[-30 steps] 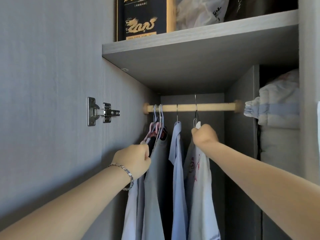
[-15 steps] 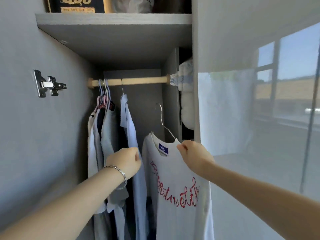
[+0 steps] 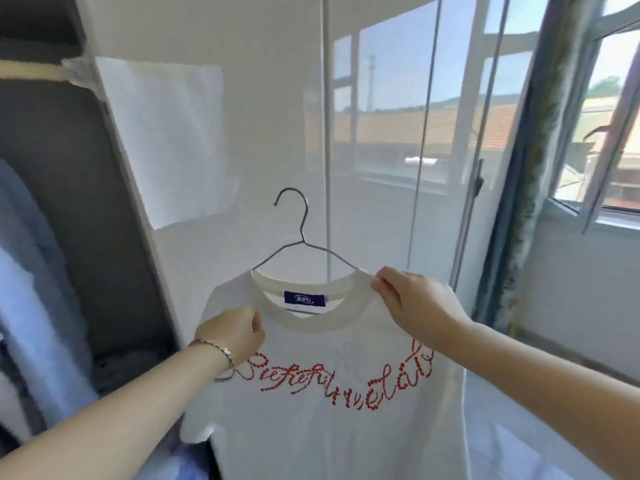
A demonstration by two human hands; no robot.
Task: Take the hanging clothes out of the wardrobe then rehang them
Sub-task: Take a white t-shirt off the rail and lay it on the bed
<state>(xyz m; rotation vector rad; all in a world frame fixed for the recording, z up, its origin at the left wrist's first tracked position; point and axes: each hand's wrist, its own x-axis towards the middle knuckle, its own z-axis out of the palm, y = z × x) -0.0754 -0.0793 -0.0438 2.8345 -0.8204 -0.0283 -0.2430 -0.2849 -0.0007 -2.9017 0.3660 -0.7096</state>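
The white T-shirt [image 3: 329, 427] hangs on a thin wire hanger [image 3: 303, 223], held up in the air outside the wardrobe [image 3: 69, 202], to the right of its open front. The hook is free and catches on nothing. The left hand [image 3: 232, 336] is closed on the shoulder fabric on the side of the collar nearer the wardrobe. The right hand [image 3: 412, 306] pinches the collar rim on the side farther from the wardrobe, just where the wire runs under the cloth. I cannot tell whether either hand also has the wire itself.

That is the main risk, as I judge it. If both hands hold only cloth, the hanger sits loose inside the neck opening, and a tilt or a quick swing back towards the wardrobe could let one wire arm slip out through the wide collar. The shirt would then sag off one side or drop. Pulling the collar apart between the two hands could also stretch it.

Rehanging means bringing the hook back to the rail [image 3: 31, 71] inside the wardrobe, which shows only blurred at the edge of the view. With no hand on the hook, it may miss the rail or snag the blue clothes [image 3: 31, 271] hanging there. The long hem could also catch on the wardrobe's front edge.
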